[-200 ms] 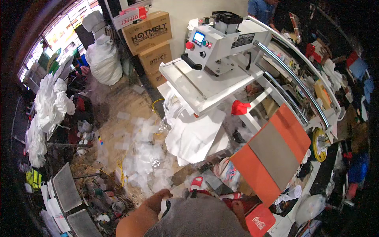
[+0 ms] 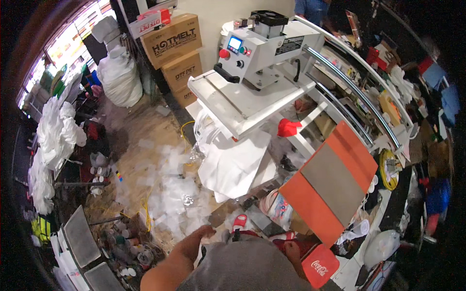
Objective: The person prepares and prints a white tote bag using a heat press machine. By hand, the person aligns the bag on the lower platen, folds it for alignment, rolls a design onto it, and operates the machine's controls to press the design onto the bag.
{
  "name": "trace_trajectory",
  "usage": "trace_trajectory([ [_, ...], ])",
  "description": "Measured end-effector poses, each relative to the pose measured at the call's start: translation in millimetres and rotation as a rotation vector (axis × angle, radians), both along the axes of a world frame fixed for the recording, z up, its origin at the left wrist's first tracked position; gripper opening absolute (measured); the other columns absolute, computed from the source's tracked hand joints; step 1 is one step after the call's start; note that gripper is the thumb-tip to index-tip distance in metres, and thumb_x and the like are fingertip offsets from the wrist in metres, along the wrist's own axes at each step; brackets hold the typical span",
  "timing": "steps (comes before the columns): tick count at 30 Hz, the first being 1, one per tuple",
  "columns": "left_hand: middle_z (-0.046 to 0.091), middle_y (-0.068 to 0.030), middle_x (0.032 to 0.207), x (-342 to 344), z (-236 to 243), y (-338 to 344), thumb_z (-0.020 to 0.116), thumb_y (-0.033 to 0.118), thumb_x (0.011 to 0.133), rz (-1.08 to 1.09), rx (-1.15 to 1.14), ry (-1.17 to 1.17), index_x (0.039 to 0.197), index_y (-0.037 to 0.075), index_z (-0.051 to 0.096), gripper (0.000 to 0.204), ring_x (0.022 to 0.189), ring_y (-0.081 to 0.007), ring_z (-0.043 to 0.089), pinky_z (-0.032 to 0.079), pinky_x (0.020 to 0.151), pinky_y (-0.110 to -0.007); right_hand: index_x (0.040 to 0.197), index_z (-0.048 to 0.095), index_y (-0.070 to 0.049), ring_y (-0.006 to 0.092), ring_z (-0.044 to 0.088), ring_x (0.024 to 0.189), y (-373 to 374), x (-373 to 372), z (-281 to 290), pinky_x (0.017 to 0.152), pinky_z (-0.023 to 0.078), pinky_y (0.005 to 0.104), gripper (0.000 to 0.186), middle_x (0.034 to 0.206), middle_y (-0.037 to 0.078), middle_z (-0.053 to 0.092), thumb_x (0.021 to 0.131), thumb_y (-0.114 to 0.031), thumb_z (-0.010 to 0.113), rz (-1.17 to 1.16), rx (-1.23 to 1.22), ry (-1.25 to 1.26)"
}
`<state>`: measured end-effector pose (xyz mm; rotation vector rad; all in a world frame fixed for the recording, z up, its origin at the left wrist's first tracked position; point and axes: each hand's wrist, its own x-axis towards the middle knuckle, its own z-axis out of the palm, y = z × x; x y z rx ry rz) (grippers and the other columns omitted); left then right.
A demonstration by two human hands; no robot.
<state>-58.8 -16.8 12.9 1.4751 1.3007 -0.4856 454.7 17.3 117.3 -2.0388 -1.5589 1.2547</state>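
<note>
My left hand (image 2: 208, 231) is low in the middle of the view, beside my grey shirt and above the littered floor. Its fingers are too small and dark to make out. Close to my right leg hangs my right hand (image 2: 292, 250), left of a red stool seat (image 2: 320, 266); its fingers are hard to see too. In front of me stands a white heat press (image 2: 259, 53) with a lit screen, a black handle and a flat white lower platen (image 2: 247, 104). White sheets (image 2: 235, 167) hang under the platen. To the right is a slanted orange board (image 2: 310, 208) with a grey-brown panel (image 2: 335, 186).
Stacked cardboard boxes (image 2: 172, 41) stand behind the press. A full white sack (image 2: 119, 80) sits at the back left, with white bundles (image 2: 56, 131) nearer. Film scraps (image 2: 177, 194) and yellow cord (image 2: 146, 213) lie on the floor. Another person in blue (image 2: 313, 7) is at the far side.
The view has turned slightly, so the press and boxes sit a little further left and higher. My left forearm shows more, its hand slightly higher. My right hand stays near my leg.
</note>
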Motion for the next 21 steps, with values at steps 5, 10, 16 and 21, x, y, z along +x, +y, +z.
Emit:
trace_trajectory([
  [5, 0.068, -0.0133, 0.073, -24, 18, 94, 0.057, 0.037, 0.092, 0.493, 0.157, -0.042, 0.082, 0.000, 0.067, 0.039, 0.068, -0.0244, 0.066, 0.052, 0.062, -0.038, 0.102, 0.068, -0.002, 0.0258, 0.066, 0.096, -1, -6, -19, 0.088, 0.050, 0.0396, 0.032, 0.098, 0.015, 0.070, 0.091, -0.031, 0.063, -0.095, -0.012, -0.067],
  [10, 0.076, -0.0078, 0.088, 2, 38, 140, 0.054, 0.049, 0.095, 0.495, -0.050, -0.180, 0.094, 0.003, 0.075, 0.051, 0.072, -0.0175, 0.071, 0.056, 0.062, -0.033, 0.101, 0.069, -0.001, 0.0269, 0.067, 0.092, -13, 13, -24, 0.086, 0.052, 0.0397, 0.032, 0.095, 0.015, 0.071, 0.092, -0.031, 0.062, -0.050, 0.071, -0.117],
  [16, 0.072, -0.0024, 0.092, -44, -37, 80, 0.074, 0.027, 0.080, -0.729, 0.331, -0.492, 0.114, 0.014, 0.069, 0.036, 0.078, -0.0223, 0.068, 0.056, 0.073, -0.040, 0.099, 0.068, 0.000, 0.0302, 0.069, 0.092, 0, -31, 6, 0.085, 0.053, 0.0409, 0.034, 0.095, 0.018, 0.071, 0.090, -0.033, 0.065, -0.168, 0.058, -0.004],
  [21, 0.068, -0.0127, 0.111, 0, 6, 55, 0.073, 0.028, 0.083, 0.056, -0.303, -0.183, 0.131, 0.012, 0.058, 0.052, 0.091, -0.0281, 0.067, 0.056, 0.078, -0.042, 0.097, 0.068, -0.001, 0.0326, 0.069, 0.091, 1, -25, 13, 0.083, 0.052, 0.0420, 0.034, 0.095, 0.018, 0.071, 0.089, -0.034, 0.066, -0.207, 0.040, -0.043],
])
